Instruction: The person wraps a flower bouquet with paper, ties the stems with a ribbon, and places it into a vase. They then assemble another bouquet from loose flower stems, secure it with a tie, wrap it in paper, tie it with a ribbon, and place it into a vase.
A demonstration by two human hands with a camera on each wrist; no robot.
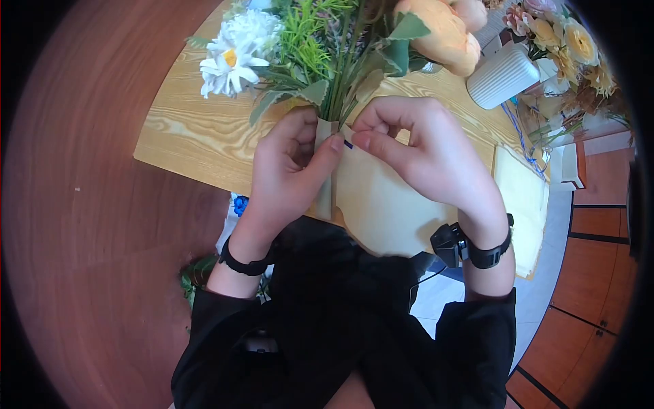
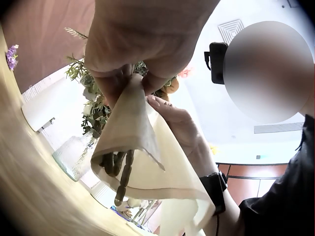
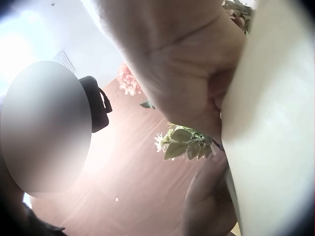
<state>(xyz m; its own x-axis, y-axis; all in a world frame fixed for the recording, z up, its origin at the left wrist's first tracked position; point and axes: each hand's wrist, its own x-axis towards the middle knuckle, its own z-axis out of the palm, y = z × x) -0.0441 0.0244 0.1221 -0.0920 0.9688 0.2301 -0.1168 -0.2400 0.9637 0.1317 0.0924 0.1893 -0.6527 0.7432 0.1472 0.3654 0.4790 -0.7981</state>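
Cream paper [image 1: 381, 198] is wrapped around the stems [image 1: 334, 99] of a bouquet with a white daisy [image 1: 230, 58] and a peach flower [image 1: 443, 37]. My left hand [image 1: 289, 160] pinches the paper at the stems, thumb in front. Close beside it, my right hand [image 1: 415, 140] pinches the paper's upper edge between thumb and fingers, by a small dark blue mark [image 1: 348, 144]. In the left wrist view, the paper [image 2: 130, 118] forms a cone with brown stem ends [image 2: 125, 179] showing at its lower opening.
The wooden table [image 1: 191, 136] lies under the bouquet. A white ribbed vase [image 1: 501, 76] is at the back right, near more flowers [image 1: 579, 41]. Stacked cream sheets [image 1: 521, 204] lie on the right. Blue string [image 1: 535, 163] runs past them. Blue flowers [image 1: 240, 204] show below the table's left edge.
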